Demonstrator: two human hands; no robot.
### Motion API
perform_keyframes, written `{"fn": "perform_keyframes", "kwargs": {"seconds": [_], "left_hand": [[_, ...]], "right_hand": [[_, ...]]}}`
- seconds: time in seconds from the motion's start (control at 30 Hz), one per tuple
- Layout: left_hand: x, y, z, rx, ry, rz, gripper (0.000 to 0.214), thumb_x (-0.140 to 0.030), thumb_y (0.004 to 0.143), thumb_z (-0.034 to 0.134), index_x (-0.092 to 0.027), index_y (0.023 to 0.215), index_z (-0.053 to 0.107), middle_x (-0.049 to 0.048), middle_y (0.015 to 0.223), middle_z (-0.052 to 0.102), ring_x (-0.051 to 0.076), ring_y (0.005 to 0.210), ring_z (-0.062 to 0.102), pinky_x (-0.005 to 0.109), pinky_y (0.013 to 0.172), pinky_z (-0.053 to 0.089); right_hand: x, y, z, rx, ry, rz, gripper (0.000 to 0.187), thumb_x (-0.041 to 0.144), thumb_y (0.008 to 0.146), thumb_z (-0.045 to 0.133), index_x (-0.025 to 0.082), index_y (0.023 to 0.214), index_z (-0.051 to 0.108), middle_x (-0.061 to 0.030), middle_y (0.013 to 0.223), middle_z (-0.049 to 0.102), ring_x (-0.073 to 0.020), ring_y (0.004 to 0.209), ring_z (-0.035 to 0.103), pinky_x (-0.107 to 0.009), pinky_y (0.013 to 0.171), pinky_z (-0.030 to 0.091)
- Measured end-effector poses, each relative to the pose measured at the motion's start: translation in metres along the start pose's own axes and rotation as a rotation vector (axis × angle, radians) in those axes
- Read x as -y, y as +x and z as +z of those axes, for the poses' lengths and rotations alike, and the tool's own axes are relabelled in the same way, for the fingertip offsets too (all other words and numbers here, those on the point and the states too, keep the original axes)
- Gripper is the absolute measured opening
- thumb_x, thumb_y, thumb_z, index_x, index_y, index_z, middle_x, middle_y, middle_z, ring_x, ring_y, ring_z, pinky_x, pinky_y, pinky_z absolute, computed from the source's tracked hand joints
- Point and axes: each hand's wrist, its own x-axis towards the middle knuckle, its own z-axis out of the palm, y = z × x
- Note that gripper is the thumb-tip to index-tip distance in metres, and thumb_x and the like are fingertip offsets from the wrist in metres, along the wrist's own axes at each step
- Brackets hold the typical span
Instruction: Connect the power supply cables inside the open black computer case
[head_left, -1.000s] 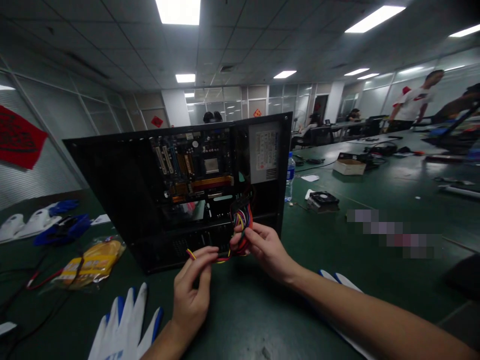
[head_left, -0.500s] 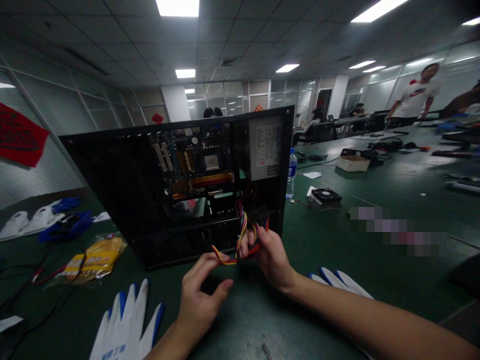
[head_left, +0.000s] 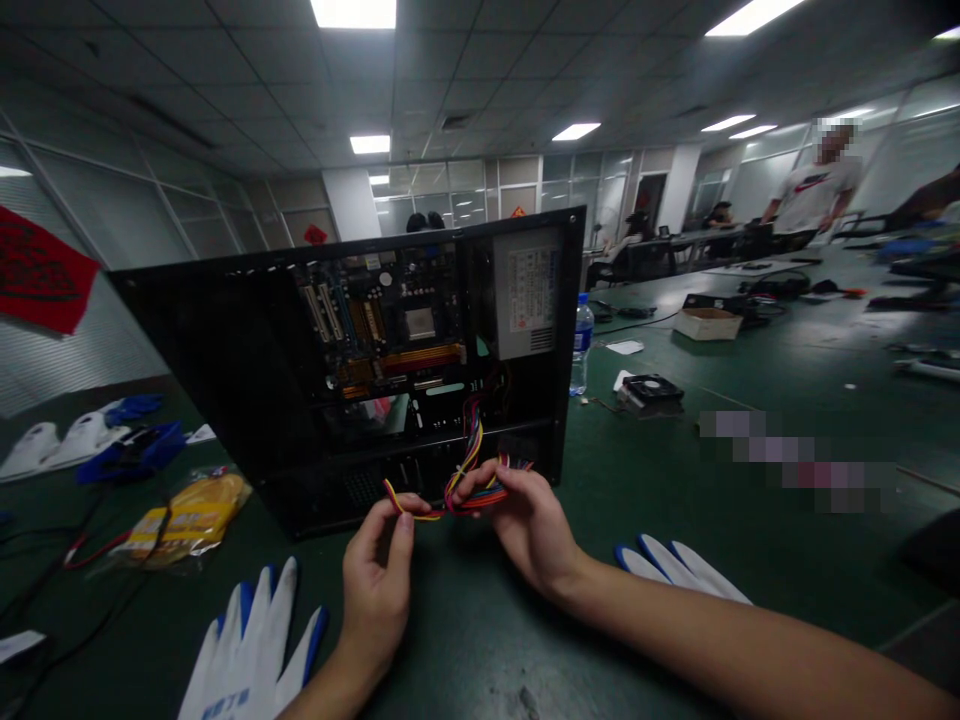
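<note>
My left hand (head_left: pixel 377 578) pinches the yellow-and-red strands of the cable bundle (head_left: pixel 452 491); my right hand (head_left: pixel 538 528) grips its thicker part, at the near side of the black computer case (head_left: pixel 225 400).

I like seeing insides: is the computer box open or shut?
Open: the computer box shows its circuit board and grey power supply through its uncovered near side.

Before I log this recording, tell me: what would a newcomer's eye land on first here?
The open black computer case standing upright at the centre, its motherboard exposed. Just in front, the left hand and right hand grip coloured wires coming from inside it. At lower left, a white-and-blue glove lies spread out.
</note>
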Motion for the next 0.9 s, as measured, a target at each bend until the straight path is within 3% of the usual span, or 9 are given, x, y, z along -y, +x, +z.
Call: {"fn": "perform_keyframes", "kwargs": {"seconds": [0.1,0.2,0.33,0.67,0.8,0.9], "left_hand": [[0.002,0.001,0.000,-0.057,-0.013,-0.045,0.022,-0.037,0.088,0.058,-0.017,0.094,0.066,0.0056,0.088,0.071,0.020,0.086,0.067,0.030,0.081,0.055],[0.004,0.003,-0.001,-0.081,-0.022,-0.065,0.024,-0.040,0.088,0.060,-0.017,0.086,0.067,0.0052,0.086,0.070,0.020,0.086,0.067,0.030,0.082,0.055],[0.007,0.003,-0.002,-0.086,-0.018,-0.056,0.028,-0.041,0.089,0.058,-0.017,0.079,0.067,0.0045,0.083,0.070,0.018,0.083,0.066,0.028,0.082,0.053],[0.005,0.007,-0.004,-0.114,0.058,-0.105,0.031,-0.045,0.088,0.057,-0.016,0.088,0.068,0.0044,0.080,0.071,0.020,0.079,0.067,0.029,0.077,0.054],[0.004,0.014,-0.009,-0.098,0.110,-0.117,0.034,-0.048,0.089,0.054,-0.016,0.087,0.067,0.0045,0.079,0.070,0.020,0.079,0.066,0.029,0.076,0.053],[-0.002,0.023,-0.016,-0.024,0.108,-0.120,0.033,-0.048,0.088,0.056,-0.016,0.091,0.067,0.0035,0.078,0.069,0.019,0.077,0.066,0.028,0.074,0.053]], "right_hand": [[-0.002,0.003,-0.002,-0.049,0.073,0.063,0.024,0.034,0.080,0.059,0.015,0.069,0.067,-0.0084,0.075,0.069,-0.0229,0.077,0.064,-0.032,0.067,0.046],[-0.002,0.004,-0.003,-0.059,0.063,0.076,0.025,0.036,0.080,0.061,0.016,0.068,0.068,-0.0078,0.073,0.069,-0.0218,0.075,0.064,-0.032,0.068,0.046],[0.000,0.003,-0.002,-0.037,0.056,0.070,0.027,0.037,0.082,0.062,0.015,0.067,0.069,-0.0075,0.073,0.069,-0.0208,0.076,0.063,-0.031,0.068,0.046],[-0.001,0.004,-0.005,0.026,-0.020,0.033,0.030,0.035,0.086,0.058,0.013,0.069,0.070,-0.0078,0.073,0.068,-0.0193,0.075,0.063,-0.029,0.069,0.047],[0.000,0.004,-0.004,0.045,-0.127,0.010,0.036,0.041,0.090,0.055,0.013,0.072,0.069,-0.0086,0.074,0.068,-0.0193,0.074,0.064,-0.031,0.069,0.048],[0.010,0.001,-0.005,0.084,-0.337,-0.072,0.036,0.044,0.095,0.052,0.014,0.086,0.070,-0.0081,0.082,0.071,-0.0196,0.081,0.066,-0.034,0.080,0.050]]}}
